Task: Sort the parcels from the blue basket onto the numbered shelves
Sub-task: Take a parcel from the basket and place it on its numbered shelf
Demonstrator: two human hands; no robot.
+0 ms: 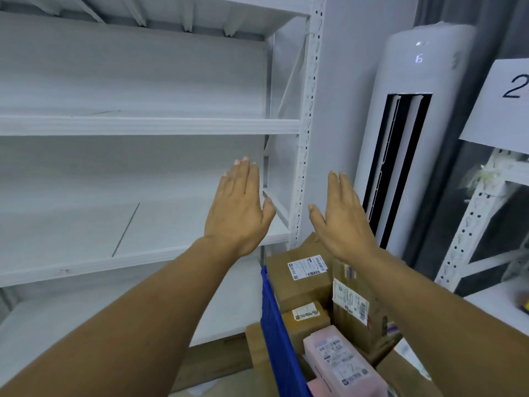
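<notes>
Both my hands are raised flat in front of me, fingers straight, holding nothing. My left hand (239, 209) hovers before the white shelf unit (148, 126), whose boards carry nothing. My right hand (342, 217) hangs above the blue basket (274, 325) at the lower right. The basket holds several parcels: a brown box with a white label (297, 279), a tall brown box (350, 310) beside it, a small brown box (305, 315) and a pink parcel (342, 365) in front.
A tall white air conditioner (412, 133) stands right of the shelf post. At the far right stands another white shelf frame (469, 224) with a paper sign reading 2 (503, 101). The floor shows at the bottom.
</notes>
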